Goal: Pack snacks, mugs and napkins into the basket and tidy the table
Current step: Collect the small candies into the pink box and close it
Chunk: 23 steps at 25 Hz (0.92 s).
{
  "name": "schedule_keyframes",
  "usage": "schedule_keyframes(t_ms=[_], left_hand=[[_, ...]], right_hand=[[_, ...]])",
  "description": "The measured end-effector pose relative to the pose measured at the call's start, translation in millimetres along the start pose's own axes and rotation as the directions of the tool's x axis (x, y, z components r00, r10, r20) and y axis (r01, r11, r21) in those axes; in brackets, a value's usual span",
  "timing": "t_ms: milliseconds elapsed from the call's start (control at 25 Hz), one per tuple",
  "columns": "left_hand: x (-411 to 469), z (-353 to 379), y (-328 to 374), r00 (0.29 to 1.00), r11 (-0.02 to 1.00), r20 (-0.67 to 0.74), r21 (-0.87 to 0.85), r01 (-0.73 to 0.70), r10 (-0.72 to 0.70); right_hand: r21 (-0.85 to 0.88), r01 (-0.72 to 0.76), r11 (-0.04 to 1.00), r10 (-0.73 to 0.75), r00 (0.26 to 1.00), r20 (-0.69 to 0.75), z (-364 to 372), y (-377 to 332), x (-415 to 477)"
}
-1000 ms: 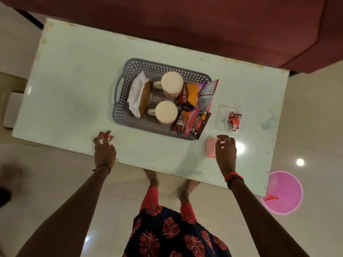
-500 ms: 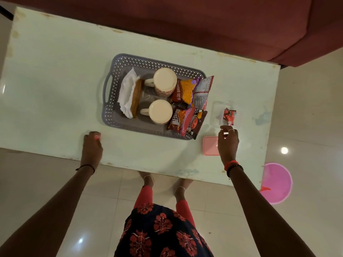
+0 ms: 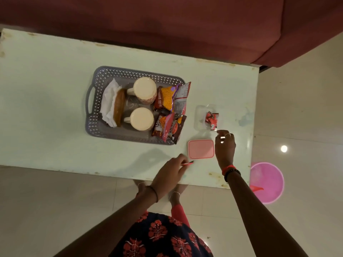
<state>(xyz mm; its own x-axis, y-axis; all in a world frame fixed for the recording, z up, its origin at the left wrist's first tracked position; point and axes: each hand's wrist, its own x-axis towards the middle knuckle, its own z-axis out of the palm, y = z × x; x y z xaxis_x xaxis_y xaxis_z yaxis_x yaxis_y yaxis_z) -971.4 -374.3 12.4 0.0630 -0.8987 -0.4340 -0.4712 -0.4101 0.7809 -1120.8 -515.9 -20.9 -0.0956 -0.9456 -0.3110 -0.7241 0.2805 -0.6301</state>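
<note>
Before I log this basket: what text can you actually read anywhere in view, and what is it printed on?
"ALOO BHUJ", end cut off: on the upper snack packet in the basket.
Lower snack packet: lettering creased and blurred, not readable.
Fine print on the red-and-white packet: too small to read.
Red wrappers in the clear box: too small to read.

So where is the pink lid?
In the head view, the pink lid lies flat on the table, just right of the basket, beside the right hand.
</note>
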Motion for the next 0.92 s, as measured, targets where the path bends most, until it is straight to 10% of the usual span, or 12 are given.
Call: schedule_keyframes(t_ms=[520, 920], left_hand=[[177, 40, 58, 0.964, 0.96, -0.218, 0.265, -0.088, 0.149], [187, 43, 58, 0.919, 0.974, -0.342, 0.036, 0.222, -0.197]], right_hand=[[-0.473, 0.326, 0.819, -0.134, 0.909, 0.396, -4, 49, -5], [-0.521, 0.444, 0.729, -0.175, 0.857, 0.485, 5, 51, 3]])
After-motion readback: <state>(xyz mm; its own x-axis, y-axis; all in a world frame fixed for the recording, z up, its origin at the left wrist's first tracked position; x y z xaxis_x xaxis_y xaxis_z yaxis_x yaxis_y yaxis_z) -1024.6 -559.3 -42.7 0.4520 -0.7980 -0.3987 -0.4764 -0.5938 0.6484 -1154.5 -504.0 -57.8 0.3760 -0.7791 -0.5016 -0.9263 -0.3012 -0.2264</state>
